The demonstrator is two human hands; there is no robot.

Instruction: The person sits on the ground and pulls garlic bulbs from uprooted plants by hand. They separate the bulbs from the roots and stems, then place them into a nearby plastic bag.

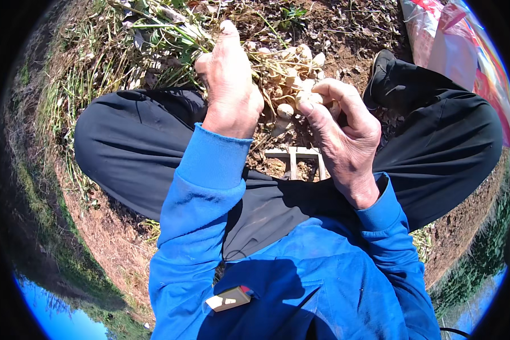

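My left hand [229, 80] is closed around a bundle of peanut plant stems [187, 36], whose green and dry tops spread to the upper left. On the right side of that hand, a cluster of pale peanut pods [293, 76] hangs among thin roots. My right hand [350, 127] pinches a peanut pod [308, 97] between thumb and forefinger at the cluster's lower right edge. Whether this pod is still joined to its root cannot be seen. Just left of the right thumb shows another round pod [285, 111].
A pale slatted frame [293, 158] lies on the ground between my bent legs, partly hidden. Red and white plastic bags [446, 46] stand at the upper right, beyond my dark shoe [378, 72]. Dry leaves and stalks [85, 72] cover the soil on the left.
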